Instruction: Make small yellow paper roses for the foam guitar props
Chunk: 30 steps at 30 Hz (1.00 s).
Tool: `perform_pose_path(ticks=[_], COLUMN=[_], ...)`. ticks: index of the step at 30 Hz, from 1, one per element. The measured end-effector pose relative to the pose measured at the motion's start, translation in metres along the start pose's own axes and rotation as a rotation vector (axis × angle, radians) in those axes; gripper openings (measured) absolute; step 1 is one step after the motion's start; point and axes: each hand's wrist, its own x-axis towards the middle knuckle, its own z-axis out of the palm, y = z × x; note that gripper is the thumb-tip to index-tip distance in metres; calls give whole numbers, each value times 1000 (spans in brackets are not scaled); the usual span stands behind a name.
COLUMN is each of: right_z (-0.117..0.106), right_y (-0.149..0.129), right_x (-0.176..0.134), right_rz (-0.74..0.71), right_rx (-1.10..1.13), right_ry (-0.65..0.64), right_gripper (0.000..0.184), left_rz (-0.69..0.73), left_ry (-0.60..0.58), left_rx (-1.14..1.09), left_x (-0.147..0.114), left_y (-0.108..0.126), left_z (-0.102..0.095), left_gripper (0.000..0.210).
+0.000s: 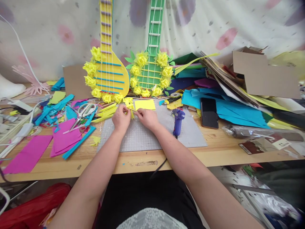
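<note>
My left hand (121,118) is closed in a pinch on a yellow crepe-paper flower (128,102) above the grey cutting mat (140,140). Close beside it, my right hand (148,119) has its fingers pinched on what looks like a thin stick (134,111) that reaches toward the flower. Fingertips partly hide where the two meet. Just beyond my right hand lies a yellow paper sheet (145,104). Yellow paper strips (106,113) fan out to the left of my left hand. A blue glue gun (178,122) rests on the mat at the right.
Behind the mat stand a yellow paper-flowered instrument model (114,71) and a green one (152,74). Scissors (84,113), magenta paper (65,136) and blue scraps (53,109) crowd the left. A phone (209,113) lies by blue paper (240,109) and cardboard (267,73) at the right.
</note>
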Motion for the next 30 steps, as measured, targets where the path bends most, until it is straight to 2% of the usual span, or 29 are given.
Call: perform_pose_path(ticks=[5,13,19,25,27,30], right_z=[1,4,3,4,8,16], right_y=[-1,0,8,21,22,22], right_x=[0,0,2,8,11,13], right_rz=[4,63,73,56,73,150], right_rx=[31,98,178,488,610,781], right_ry=[-14,-21,3,-27,-6,16], right_gripper=[42,30,27,27,28,29], left_rz=[-26,-72,-166,-371,-387,-336], left_ry=[-10,10,53,76,55,8], left_rx=[-3,-11,-263,-615,-679,-687], left_x=[2,4,13,25,26,24], left_y=[-2,-5,-18,-39,-39,-34], left_z=[1,-1,0,10,11,10], left_gripper=[6,4,12,19,20,22])
